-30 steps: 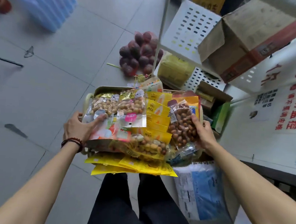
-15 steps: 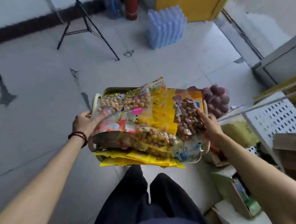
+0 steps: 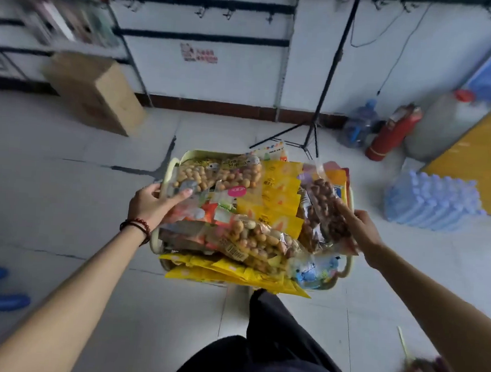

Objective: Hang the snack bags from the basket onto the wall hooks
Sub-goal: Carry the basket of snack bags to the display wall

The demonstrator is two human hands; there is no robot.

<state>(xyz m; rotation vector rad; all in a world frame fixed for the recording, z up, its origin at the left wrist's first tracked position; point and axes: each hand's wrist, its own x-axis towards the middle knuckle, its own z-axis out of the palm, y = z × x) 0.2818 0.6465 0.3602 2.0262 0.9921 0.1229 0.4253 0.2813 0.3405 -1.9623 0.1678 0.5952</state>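
A heaped basket [image 3: 169, 169] of bags [image 3: 252, 238] sat at centre frame, left grip [image 3: 151, 206] clamped on its 9 o'clock rim, right grip [image 3: 359, 230] holding the 3 o'clock side. Hooks [image 3: 201, 12] lined the wall at 12 o'clock. Carrying it level should keep the pile from sliding.

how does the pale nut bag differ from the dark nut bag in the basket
Nuts: the pale bag holds light tan ones, the dark bag reddish-brown ones.
Place: the pale bag lies at the basket's far left, the dark bag along its right side.
Touch: the left hand rests its thumb on the pale bag; the right hand lays a finger along the dark bag.
Both are clear packs in the basket, not yet hung.
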